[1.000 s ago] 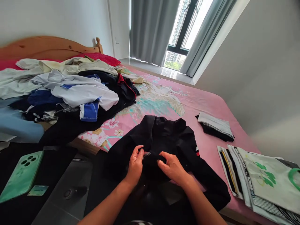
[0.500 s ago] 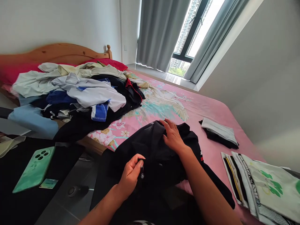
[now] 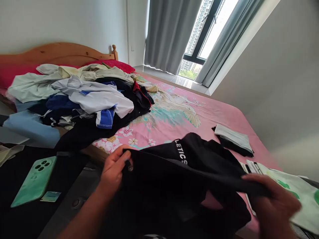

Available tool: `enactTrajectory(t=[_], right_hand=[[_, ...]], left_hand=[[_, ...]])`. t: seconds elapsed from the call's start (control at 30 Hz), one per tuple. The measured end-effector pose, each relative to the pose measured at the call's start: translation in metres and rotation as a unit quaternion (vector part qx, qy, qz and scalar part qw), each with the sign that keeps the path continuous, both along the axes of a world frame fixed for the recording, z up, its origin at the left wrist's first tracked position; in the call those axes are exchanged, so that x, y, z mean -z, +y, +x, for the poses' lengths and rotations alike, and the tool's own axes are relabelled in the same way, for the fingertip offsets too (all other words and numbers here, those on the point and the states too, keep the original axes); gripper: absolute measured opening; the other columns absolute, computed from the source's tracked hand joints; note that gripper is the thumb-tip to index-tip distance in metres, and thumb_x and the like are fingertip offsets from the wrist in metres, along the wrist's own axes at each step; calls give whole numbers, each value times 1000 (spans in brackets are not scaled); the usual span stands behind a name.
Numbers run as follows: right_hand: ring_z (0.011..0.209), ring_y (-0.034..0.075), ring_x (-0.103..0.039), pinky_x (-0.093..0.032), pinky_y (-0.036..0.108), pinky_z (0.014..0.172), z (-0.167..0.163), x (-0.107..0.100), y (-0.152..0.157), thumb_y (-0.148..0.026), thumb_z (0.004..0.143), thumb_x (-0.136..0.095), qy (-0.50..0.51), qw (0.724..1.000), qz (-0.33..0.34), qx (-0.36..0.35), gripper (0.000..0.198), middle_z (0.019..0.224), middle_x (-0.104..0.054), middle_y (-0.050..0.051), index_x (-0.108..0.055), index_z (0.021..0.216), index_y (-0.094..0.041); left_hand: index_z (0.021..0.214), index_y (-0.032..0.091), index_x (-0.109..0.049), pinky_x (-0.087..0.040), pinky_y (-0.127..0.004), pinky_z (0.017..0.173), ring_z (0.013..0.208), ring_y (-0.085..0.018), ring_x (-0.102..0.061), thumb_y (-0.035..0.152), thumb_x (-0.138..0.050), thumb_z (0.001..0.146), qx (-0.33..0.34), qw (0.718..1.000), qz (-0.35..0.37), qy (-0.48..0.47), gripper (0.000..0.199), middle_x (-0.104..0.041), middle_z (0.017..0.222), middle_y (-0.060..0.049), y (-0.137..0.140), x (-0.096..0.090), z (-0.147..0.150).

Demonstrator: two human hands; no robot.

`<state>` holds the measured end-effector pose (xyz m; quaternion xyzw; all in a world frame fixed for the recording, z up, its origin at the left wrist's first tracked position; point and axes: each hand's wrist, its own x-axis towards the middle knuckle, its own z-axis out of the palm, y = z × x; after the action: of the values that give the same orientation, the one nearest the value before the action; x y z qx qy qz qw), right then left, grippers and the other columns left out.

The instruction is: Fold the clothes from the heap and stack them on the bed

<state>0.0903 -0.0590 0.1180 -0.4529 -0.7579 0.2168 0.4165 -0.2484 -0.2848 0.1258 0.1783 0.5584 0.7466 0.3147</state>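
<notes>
A black garment [image 3: 159,176] with white letters reading "LETICS" is stretched between my hands over the near edge of the bed. Its exact kind does not show. My left hand [image 3: 116,166] pinches one corner of its edge, thumb on top, and something small and shiny hangs just under the fingertips. On the other side, my right hand [image 3: 276,196], smeared by motion, is closed round the opposite end of the same edge. Part of the garment lies on the pink bedsheet [image 3: 219,113], and its lower portion falls into dark shadow near my body.
A heap of loose clothes [image 3: 94,96] covers the bed's left side by the wooden headboard [image 3: 62,49]. Folded grey and black clothes [image 3: 233,139] lie at right, with a row of folded shirts [image 3: 276,182] nearer. A green phone [image 3: 35,181] and a card [image 3: 51,196] rest at left.
My left hand has moved up and left, my right hand down and right. The black garment, bunched before, is now pulled wide between them, and its white lettering shows.
</notes>
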Motion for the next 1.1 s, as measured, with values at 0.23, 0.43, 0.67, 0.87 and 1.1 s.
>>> enactTrajectory(t=[0.23,0.43,0.67,0.87,1.1], right_hand=[[99,29,-64,-53,39,86,23,-29,-67,-34,63,-74,-184,913,-249,-266,46,108,-68,9,-68,108,-34],[107,20,-59,-41,38,100,-132,-2,-65,-33,87,-48,115,830,-342,-426,32,109,-66,6,-61,114,-23],[90,14,-58,-45,27,84,-203,35,-59,-31,79,-58,12,673,-454,-584,30,100,-63,1,-63,107,-21],[64,9,-46,-39,19,58,-182,46,-59,-43,79,-62,-15,748,-451,-486,28,75,-55,-2,-62,88,-16],[57,7,-33,-28,20,50,-173,43,-82,-43,82,-58,-34,736,-434,-518,30,64,-42,-3,-59,76,-14]], left_hand=[[68,18,-52,-33,-19,50,51,-7,-38,41,-60,77,202,979,-15,-8,26,-44,57,5,43,41,27],[69,18,-52,-34,-21,54,58,-9,-38,38,-52,83,255,960,-32,114,24,-43,62,3,38,36,46],[69,18,-57,-36,-22,56,60,-11,-43,37,-51,83,184,962,-84,183,24,-50,63,2,28,46,28],[79,19,-64,-37,-25,63,65,-14,-48,50,-34,90,69,969,-137,191,44,-58,70,-1,30,74,27],[62,16,-56,-33,-24,57,58,-10,-42,48,-45,87,155,961,-79,215,41,-48,59,2,20,63,29]])
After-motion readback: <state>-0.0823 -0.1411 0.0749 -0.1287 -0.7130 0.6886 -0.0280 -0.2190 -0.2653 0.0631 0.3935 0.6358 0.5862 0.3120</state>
